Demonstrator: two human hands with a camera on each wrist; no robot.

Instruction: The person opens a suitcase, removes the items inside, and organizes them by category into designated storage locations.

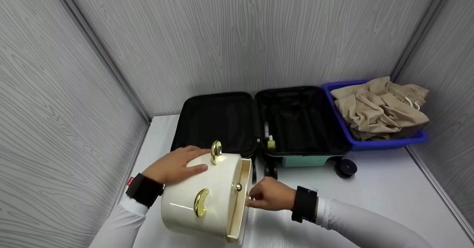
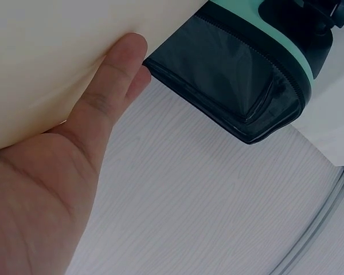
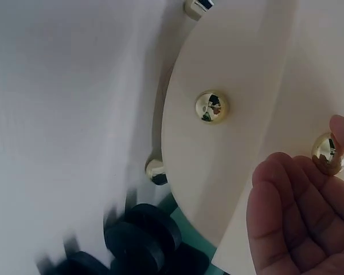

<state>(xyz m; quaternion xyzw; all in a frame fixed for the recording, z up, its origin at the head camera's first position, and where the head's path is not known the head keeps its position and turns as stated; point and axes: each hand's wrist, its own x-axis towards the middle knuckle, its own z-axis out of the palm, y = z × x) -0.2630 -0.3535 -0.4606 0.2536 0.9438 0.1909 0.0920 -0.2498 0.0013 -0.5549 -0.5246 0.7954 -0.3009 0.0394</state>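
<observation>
A glossy cream box (image 1: 181, 211) with rounded sides and gold fittings (image 1: 201, 203) stands at the front of the white table. Spread over its left upper surface, my left hand (image 1: 176, 166) rests with straight fingers; the left wrist view shows the palm side against the cream wall. A shallow drawer (image 1: 242, 218) sticks out a little on the box's right side. My right hand (image 1: 274, 194) pinches that drawer's gold knob (image 3: 329, 153) between thumb and fingers. A second gold knob (image 3: 212, 107) sits on the neighbouring front, untouched.
Behind the box lies an open suitcase (image 1: 218, 120) with black lining, a mint-green shell (image 1: 305, 161) and black wheels (image 1: 346, 168). A small yellow-green bottle (image 1: 271, 144) lies inside it. At right, a blue basket (image 1: 392, 144) holds beige cloth (image 1: 374, 111). Grey panels enclose the table.
</observation>
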